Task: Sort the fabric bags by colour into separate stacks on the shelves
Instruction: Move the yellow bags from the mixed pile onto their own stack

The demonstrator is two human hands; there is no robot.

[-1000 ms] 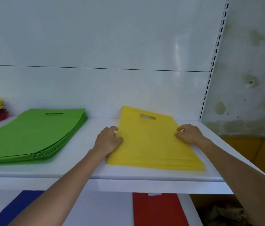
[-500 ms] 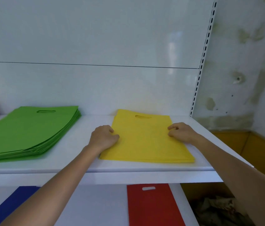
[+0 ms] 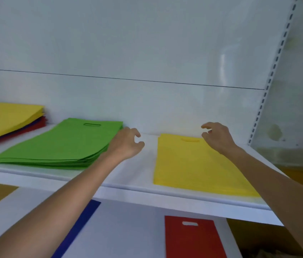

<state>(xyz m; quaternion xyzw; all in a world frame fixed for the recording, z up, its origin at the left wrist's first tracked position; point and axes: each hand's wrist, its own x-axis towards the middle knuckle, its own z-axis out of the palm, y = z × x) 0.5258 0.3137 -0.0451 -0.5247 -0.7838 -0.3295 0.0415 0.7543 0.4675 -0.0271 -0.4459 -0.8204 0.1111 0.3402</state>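
My left hand (image 3: 126,144) hangs over the bare strip of the upper shelf (image 3: 137,175) between two stacks, its fingers loosely curled and apart, holding nothing. It is just beside the rear right corner of the stack of green bags (image 3: 63,144), which lies flat on the left half of the shelf with its handle slot toward the back panel (image 3: 147,43). My right hand (image 3: 216,136) is over the rear right part of the stack of yellow bags (image 3: 193,164), close to that stack's handle slot; its fingers are also half curled and spread, gripping nothing. I cannot tell whether it touches the fabric. The yellow bags lie flat on the right half of the shelf, their near edge at the shelf's front edge. At the far left end sits a mixed pile (image 3: 7,116), with yellow bags on top and red and darker ones beneath. On the lower shelf (image 3: 128,229) a blue bag (image 3: 80,224) lies toward the left and a red bag (image 3: 191,239) toward the right, its handle slot at the rear. A slotted upright (image 3: 273,71) runs up the right side, beside a stained wall (image 3: 299,108).
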